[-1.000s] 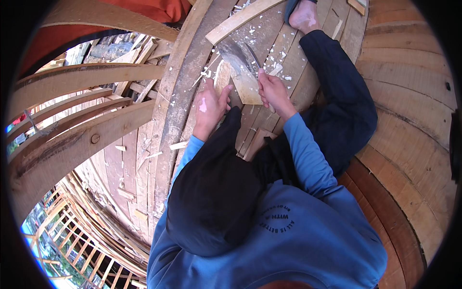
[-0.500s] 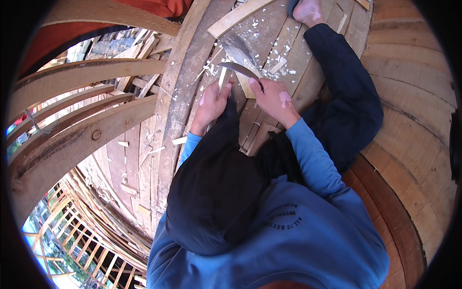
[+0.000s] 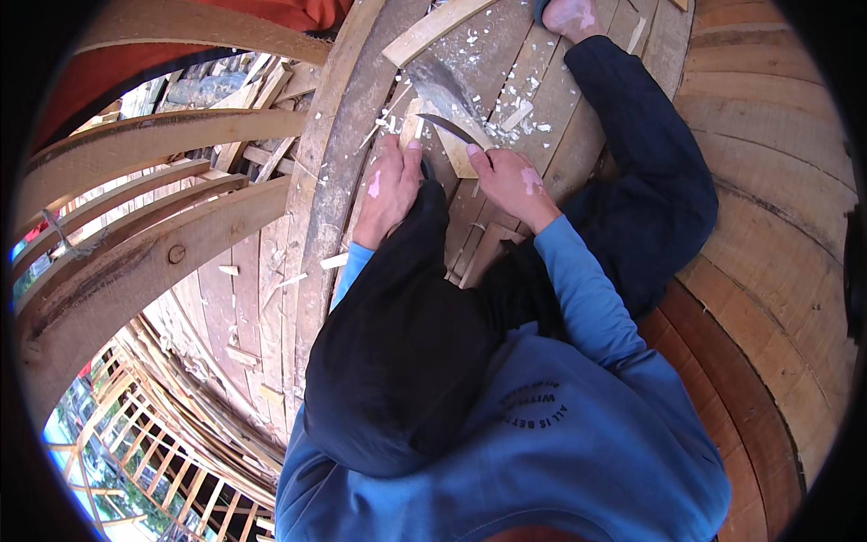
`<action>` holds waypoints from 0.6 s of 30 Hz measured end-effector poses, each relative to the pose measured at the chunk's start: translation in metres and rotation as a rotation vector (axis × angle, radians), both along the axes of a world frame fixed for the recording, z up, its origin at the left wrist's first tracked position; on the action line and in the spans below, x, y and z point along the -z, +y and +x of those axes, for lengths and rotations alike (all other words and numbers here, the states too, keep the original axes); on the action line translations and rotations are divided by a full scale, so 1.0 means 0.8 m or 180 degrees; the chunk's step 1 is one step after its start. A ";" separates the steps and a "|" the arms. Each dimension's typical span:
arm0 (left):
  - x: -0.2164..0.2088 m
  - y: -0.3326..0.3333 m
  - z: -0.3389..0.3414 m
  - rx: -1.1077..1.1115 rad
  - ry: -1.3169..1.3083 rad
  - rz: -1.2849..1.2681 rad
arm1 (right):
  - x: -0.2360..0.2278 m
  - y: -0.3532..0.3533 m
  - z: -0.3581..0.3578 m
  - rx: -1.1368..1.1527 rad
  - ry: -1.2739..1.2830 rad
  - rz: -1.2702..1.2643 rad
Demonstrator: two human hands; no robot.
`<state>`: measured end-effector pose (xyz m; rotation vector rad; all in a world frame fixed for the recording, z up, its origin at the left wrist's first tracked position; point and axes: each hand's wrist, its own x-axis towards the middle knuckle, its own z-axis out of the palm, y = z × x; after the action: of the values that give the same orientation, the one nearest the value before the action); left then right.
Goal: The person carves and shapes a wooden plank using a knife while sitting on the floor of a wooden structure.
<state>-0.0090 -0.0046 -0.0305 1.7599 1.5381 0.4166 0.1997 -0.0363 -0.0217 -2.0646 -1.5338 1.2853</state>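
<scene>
My left hand (image 3: 388,194) is closed round the lower end of a short pale piece of wood (image 3: 411,124), which points away from me. My right hand (image 3: 517,185) grips a knife whose handle is mostly hidden in the fist. Its dark curved blade (image 3: 449,127) reaches left, with the tip close to the wood; whether they touch I cannot tell. Below the blade, another pale wood block (image 3: 459,149) lies on the planks between my hands. My bent left knee is beside the left hand.
Small shavings (image 3: 515,88) litter the plank floor (image 3: 551,72) beyond my hands. A longer board (image 3: 438,32) lies at the far side. Curved wooden ribs (image 3: 163,235) rise on the left, and a planked wall (image 3: 768,181) curves along the right. My bare foot (image 3: 572,16) rests at the top.
The wood in my left hand has turned from its narrow edge to its broad face. My left hand has rolled with it, and the knife has shifted slightly, its blade angled more steeply.
</scene>
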 end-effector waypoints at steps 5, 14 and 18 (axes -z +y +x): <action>-0.030 0.015 0.012 -0.0440 -0.0401 -0.0959 | 0.011 -0.001 0.014 -0.0078 0.0115 -0.0176; -0.017 0.016 0.009 -0.0429 -0.0371 -0.0800 | 0.031 -0.002 0.006 0.0274 0.0429 -0.0616; -0.015 0.015 0.007 -0.0430 -0.0391 -0.0706 | 0.034 0.001 -0.002 0.0402 0.0666 -0.0775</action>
<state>-0.0032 0.0073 -0.0185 1.4407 1.5564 0.3964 0.1980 -0.0351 -0.0487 -2.0492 -1.1889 1.6476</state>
